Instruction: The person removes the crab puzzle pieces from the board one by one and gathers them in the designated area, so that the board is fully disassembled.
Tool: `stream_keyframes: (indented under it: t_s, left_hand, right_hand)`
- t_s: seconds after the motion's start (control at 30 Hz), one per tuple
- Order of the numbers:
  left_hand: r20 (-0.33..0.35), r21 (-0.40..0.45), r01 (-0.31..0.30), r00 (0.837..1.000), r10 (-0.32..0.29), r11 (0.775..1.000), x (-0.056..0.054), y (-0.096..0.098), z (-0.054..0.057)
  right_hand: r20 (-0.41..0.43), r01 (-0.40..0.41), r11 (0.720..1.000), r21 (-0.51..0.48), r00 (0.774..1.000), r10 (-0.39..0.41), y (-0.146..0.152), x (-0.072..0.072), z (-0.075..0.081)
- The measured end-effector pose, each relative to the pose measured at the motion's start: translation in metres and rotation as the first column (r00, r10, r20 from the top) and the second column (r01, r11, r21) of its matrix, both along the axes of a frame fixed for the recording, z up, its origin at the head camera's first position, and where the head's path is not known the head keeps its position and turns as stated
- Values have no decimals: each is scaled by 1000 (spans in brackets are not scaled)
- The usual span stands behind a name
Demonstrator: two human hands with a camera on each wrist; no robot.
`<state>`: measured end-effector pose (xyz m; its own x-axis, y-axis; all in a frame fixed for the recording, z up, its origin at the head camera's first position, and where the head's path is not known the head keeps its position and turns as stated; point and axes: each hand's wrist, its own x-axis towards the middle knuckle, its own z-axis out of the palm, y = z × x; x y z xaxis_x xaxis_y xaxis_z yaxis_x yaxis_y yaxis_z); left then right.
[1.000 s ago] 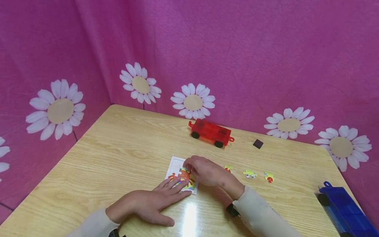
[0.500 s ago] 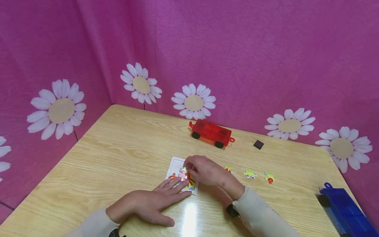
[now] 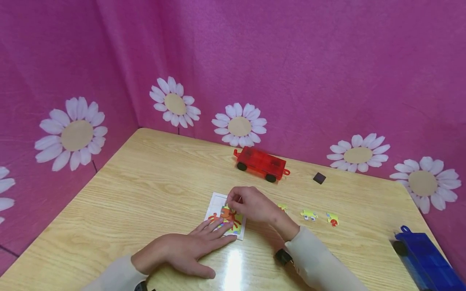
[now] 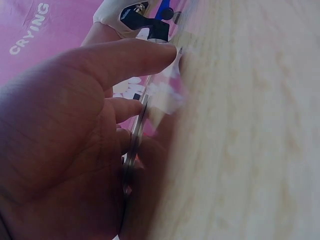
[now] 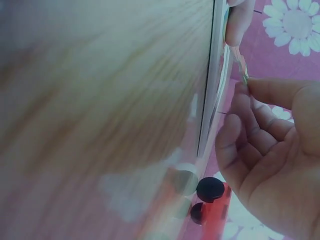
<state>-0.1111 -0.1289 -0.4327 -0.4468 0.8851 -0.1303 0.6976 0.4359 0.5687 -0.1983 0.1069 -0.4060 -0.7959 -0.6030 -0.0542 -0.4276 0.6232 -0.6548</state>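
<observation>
In the head view my left hand [image 3: 189,250] lies with fingers straight and spread, its fingertips on the lower part of a small white-framed jigsaw board [image 3: 217,199]. An orange crab-like picture on yellow fills part of that board. Over its upper right, my right hand [image 3: 255,206] pinches a jigsaw piece [image 5: 242,64] between thumb and index finger. The right wrist view shows this thin piece edge-on, tilted, with one end in the pinch. Its exact fit against the pieces below cannot be told. In the left wrist view the left thumb [image 4: 142,57] extends past the palm.
To the right lie loose jigsaw pieces, one yellow with eyes [image 3: 309,215] and one with a red shape [image 3: 333,219]; another is partly behind the right hand. A red toy wagon [image 3: 261,163], a dark square [image 3: 319,178] and a blue wagon [image 3: 424,256] stand farther out.
The right hand has risen slightly, and the pinched piece has changed its tilt: it caught a pale glare half a second ago and shows orange now. The left hand stays in place.
</observation>
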Motion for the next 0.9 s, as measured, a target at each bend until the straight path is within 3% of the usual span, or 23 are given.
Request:
stream_keyframes:
  t_s: [0.23, 0.6, 0.9]
  left_hand:
    - [29, 0, -12, 1000, 12, 1000, 0, -1, 1]
    - [39, -9, -26, 999, 27, 1000, 1, 0, 1]
    - [19, -4, -36, 999, 36, 999, 3, 0, 1]
  right_hand:
    - [26, 41, 999, -32, 999, -40, 4, 0, 5]
    - [-82, 28, 999, -39, 996, -31, 32, 2, 18]
    - [-24, 51, 999, 5, 998, -51, 76, 14, 25]
